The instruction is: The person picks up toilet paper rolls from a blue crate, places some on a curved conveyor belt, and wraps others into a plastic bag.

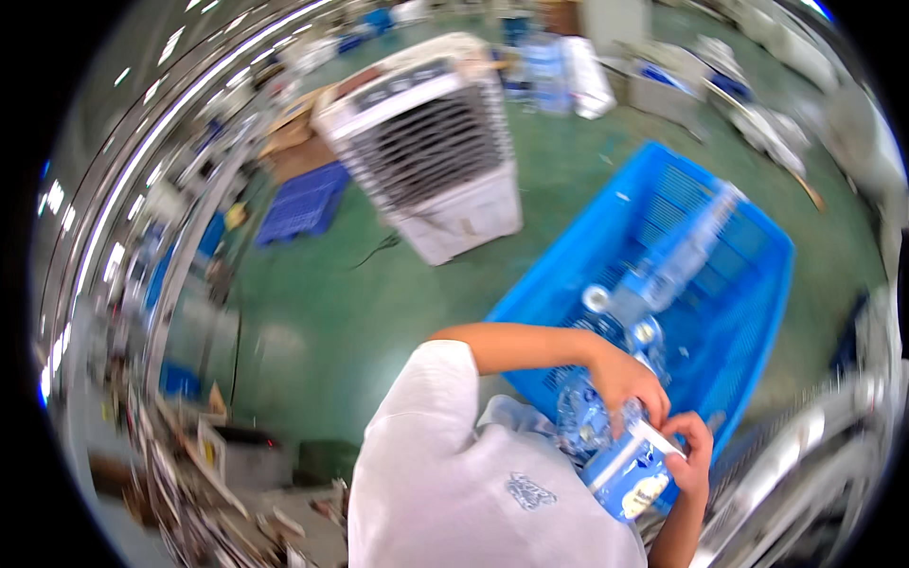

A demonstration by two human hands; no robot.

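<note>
Blue pack [625, 480] held near white edge [650, 434] by left hand [629, 381] and right hand [695, 452], 6 o'clock of crate [585, 248]; probably light, flexible, slippery; best pinched at edge.

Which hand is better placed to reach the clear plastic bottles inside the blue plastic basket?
Probably the left hand: it lies nearer the bottles, its forearm reaching over the basket; the right hand is farther off.

Green floor [317, 327] — white strip lights [171, 44] overhead
</note>
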